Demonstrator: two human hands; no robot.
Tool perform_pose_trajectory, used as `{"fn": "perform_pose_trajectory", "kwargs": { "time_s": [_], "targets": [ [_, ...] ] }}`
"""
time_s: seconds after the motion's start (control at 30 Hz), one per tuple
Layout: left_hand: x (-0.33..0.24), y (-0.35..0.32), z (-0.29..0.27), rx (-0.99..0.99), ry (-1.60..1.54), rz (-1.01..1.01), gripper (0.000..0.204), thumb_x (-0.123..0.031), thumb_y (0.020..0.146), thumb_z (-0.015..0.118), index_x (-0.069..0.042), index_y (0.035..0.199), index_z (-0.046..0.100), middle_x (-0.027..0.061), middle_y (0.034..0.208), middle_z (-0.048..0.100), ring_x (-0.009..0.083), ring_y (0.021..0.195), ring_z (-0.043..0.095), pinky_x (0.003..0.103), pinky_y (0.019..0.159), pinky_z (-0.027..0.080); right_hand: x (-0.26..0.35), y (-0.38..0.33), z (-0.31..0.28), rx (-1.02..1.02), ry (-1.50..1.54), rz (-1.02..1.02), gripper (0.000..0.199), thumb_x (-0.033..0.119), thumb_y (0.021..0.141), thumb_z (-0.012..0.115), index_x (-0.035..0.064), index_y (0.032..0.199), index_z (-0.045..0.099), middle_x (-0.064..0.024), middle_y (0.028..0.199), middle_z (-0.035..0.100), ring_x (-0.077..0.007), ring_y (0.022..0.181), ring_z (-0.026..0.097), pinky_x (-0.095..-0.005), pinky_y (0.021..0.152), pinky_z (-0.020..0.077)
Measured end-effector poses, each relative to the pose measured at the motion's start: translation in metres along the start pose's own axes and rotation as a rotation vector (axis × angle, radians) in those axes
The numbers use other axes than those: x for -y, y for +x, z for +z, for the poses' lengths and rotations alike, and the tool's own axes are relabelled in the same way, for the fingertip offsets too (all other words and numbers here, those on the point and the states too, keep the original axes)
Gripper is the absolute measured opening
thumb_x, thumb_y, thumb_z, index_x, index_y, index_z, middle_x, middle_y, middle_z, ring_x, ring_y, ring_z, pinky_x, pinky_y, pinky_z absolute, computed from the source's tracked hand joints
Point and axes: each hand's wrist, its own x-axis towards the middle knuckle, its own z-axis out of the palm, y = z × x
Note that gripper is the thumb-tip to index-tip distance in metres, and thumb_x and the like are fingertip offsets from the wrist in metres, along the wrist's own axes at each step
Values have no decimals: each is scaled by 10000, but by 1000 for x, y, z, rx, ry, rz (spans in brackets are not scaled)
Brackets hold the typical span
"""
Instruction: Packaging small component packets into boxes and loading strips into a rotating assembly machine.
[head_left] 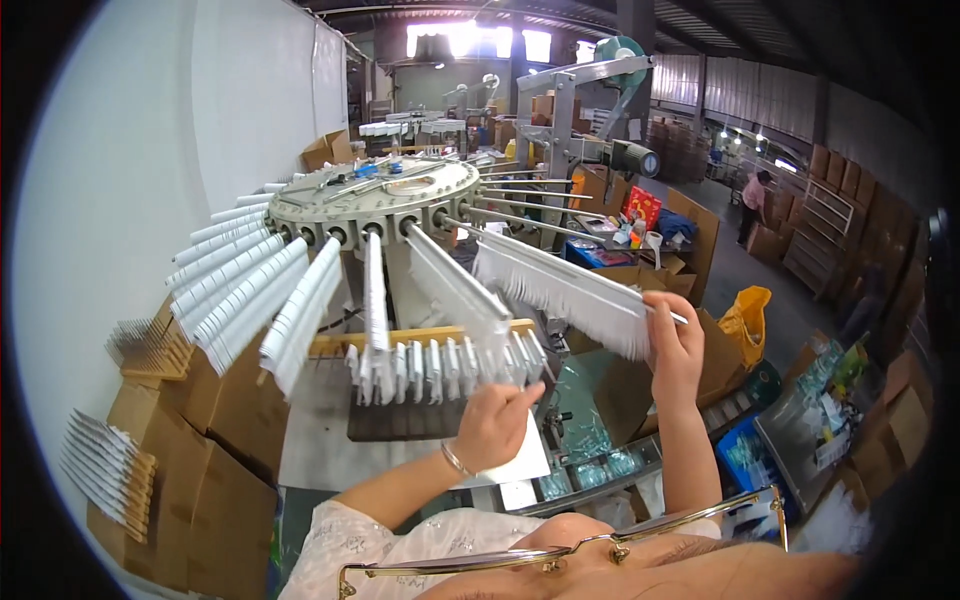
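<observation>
A round rotary machine [375, 195] stands in front of me, with metal rods sticking out all round its rim. White pleated strips hang from the rods on the left and near sides. My right hand [676, 335] pinches the outer end of one rod, which carries a white fringed strip [565, 290]. My left hand [494, 424] is low in front of the machine, index finger stretched out and the others curled, with nothing visible in it. Just beyond it, a wooden rack [440, 335] holds a row of white folded pieces.
Cardboard boxes [190, 480] are stacked at left, with more racks of white pieces [108, 475] on them. A metal chute with teal plastic packets [585, 470] runs at near right. An orange-yellow bag [745, 325] stands beyond my right forearm. Farther off, a person [752, 205] bends beside boxes.
</observation>
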Motion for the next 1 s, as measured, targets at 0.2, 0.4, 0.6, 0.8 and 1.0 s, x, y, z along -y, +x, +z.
{"fn": "perform_pose_trajectory", "kwargs": {
  "time_s": [0.2,0.4,0.6,0.8,1.0],
  "targets": [
    [26,-59,-78,104,-144,-64,306,38,662,554,-26,957,602,87,736,479,252,630,476,339,560,388,-27,7,41,-178,116,50,198,220,888,501,38,940,561,-38,739,572,-25,522,367,-159,447,248],
    [65,-118,-140,215,-209,-192,288,19,651,538,-62,919,604,82,736,488,267,645,489,365,563,394,-35,1,51,-362,48,48,239,295,894,484,75,894,577,32,610,479,-30,500,362,-177,428,250],
    [84,-140,-157,209,-266,-284,192,23,675,551,-66,835,609,83,691,504,265,632,515,349,550,427,-43,11,57,-146,321,37,352,425,891,427,127,716,491,56,543,366,-25,472,335,-183,420,263],
    [86,-146,-150,239,-272,-319,171,12,683,552,-71,822,609,78,708,511,261,653,521,348,571,430,-56,16,56,-171,131,-18,367,468,868,438,139,718,502,63,556,376,-16,464,327,-160,400,241],
    [86,-143,-143,278,-240,-380,154,-11,686,559,-69,817,615,82,725,517,266,674,523,357,594,426,-61,20,60,-229,108,-88,387,427,892,428,121,663,493,59,533,386,-16,439,311,-167,387,210]
  ]
}}
